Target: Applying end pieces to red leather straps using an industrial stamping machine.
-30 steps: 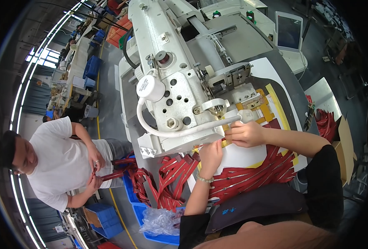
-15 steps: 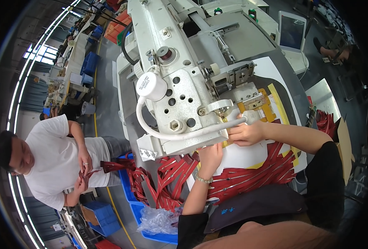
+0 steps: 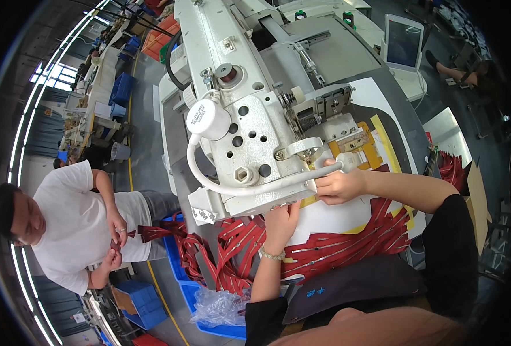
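Observation:
A white industrial sewing machine fills the middle of the view. My right hand is at the right side of its head, near the yellow clamp plate; the fingers are curled closed, and whatever they pinch is hidden. Just under the front edge of the head is my left hand, with a beaded bracelet at the wrist; the machine covers most of its fingers. Red strips with shiny lines, like zipper tapes, spread across the table edge in front of me. More red strips hang down to the left of my left wrist.
Blue bins stand below left, with crumpled clear plastic on one. A person in a white shirt stands at the left, handling a dark red strip. To the right are a screen, another red bundle and cardboard.
My left hand has shifted a little to the left beneath the machine head. My right hand stays nearly in place. The other person's hands have drawn closer together around the strip.

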A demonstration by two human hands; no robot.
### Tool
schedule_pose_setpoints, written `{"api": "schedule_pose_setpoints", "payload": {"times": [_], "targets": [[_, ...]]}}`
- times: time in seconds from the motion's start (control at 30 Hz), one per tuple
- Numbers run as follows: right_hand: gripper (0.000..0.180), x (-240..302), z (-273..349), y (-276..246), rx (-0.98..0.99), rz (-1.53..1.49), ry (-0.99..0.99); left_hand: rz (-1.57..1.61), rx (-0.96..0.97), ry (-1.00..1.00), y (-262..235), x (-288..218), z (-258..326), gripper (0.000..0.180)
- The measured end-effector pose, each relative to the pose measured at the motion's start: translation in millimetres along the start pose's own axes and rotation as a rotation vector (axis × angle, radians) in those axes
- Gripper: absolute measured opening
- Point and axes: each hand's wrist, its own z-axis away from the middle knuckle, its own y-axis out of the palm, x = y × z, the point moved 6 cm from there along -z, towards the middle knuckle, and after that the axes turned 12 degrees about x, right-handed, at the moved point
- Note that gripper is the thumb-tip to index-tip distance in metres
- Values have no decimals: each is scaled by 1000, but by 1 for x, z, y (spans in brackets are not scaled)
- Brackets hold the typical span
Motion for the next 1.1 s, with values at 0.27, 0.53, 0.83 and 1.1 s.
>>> {"api": "schedule_pose_setpoints", "payload": {"times": [0.27,0.53,0.83,1.1], "targets": [[9,-2,-1,4,28,-19,-44,-62,32,44,3,-10,0,24],[21,-8,8,1,-14,-49,59,-23,-62,45,-1,3,3,20],[38,2,-4,-2,129,-86,-37,-62,-158,167,-1,0,1,18],[32,2,-7,1,125,-101,-17,-20,-156,121,-4,2,3,17]]}}
